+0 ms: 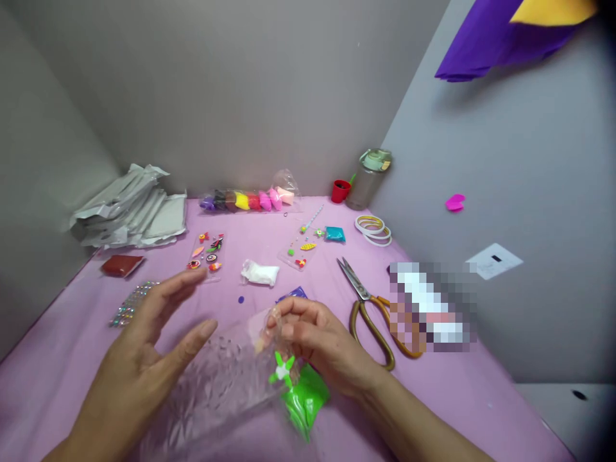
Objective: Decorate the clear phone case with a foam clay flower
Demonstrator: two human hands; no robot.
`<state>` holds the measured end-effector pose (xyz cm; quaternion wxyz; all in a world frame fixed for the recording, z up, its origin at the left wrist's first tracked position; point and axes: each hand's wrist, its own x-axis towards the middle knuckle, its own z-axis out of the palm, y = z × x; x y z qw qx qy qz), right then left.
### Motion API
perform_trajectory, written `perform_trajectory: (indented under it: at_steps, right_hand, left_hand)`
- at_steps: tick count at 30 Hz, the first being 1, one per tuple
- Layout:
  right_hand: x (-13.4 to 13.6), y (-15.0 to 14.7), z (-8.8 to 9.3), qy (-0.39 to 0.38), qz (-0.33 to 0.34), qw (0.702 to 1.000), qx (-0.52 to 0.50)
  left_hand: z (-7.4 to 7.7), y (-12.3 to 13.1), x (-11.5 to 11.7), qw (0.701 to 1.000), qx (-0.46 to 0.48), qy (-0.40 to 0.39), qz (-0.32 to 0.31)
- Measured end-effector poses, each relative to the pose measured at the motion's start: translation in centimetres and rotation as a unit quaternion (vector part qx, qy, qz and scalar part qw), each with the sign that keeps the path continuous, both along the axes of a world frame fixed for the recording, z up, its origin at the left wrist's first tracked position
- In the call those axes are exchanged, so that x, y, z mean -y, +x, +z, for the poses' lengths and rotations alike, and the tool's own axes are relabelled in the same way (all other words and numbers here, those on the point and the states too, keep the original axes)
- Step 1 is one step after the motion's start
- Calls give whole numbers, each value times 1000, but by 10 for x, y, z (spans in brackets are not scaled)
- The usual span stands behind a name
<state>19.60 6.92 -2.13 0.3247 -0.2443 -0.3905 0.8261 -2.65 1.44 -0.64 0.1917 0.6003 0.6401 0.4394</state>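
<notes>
My right hand is closed, thumb and fingers pinching the edge of a clear, dimpled plastic sheet. The sheet spans the space between both hands. My left hand is open over its left side, thumb and fingers apart; nothing is held in it. Below my right fingers appears a small green flower shape with a white centre. A packet of bright green clay lies just under my right hand. Behind that hand a purple packet is partly hidden.
Large scissors lie to the right, beside a blurred-out object. A white packet, sticker sheets, a brown packet and tape rolls are spread about. Along the back are stacked pouches, coloured clay and a bottle.
</notes>
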Motion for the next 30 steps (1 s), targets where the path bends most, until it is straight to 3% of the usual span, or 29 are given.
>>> perform_trajectory:
  at_steps: [3,6,8,12,15,18,21,25,30]
  right_hand:
    - [-1,1,1,-23,60,997,38]
    - [-1,1,2,-34,58,997,24]
    - [-1,1,3,-31,18,999,-13]
    - [1,1,3,6,-49,998,-31]
    - [3,-1,1,46,-50,998,-3]
    - [7,-3,-1,54,-40,998,16]
    - [11,-6,1,35,-31,998,33]
    - [17,-9,2,28,-11,999,39]
    - [20,-13,-1,28,-8,999,28]
  left_hand:
    - [-6,-1,-1,978,142,-115,-97]
    - [-13,6,-1,928,281,-186,-160]
    - [-15,12,0,914,332,-179,-148]
    - [-19,19,1,940,318,-108,-57]
    - [-24,22,1,943,315,-93,-54]
    - [-26,20,2,973,230,-13,-25]
    - [-22,15,5,995,27,96,2]
    - [-12,12,8,968,-152,196,-36]
    - [-5,17,7,954,-197,219,-49]
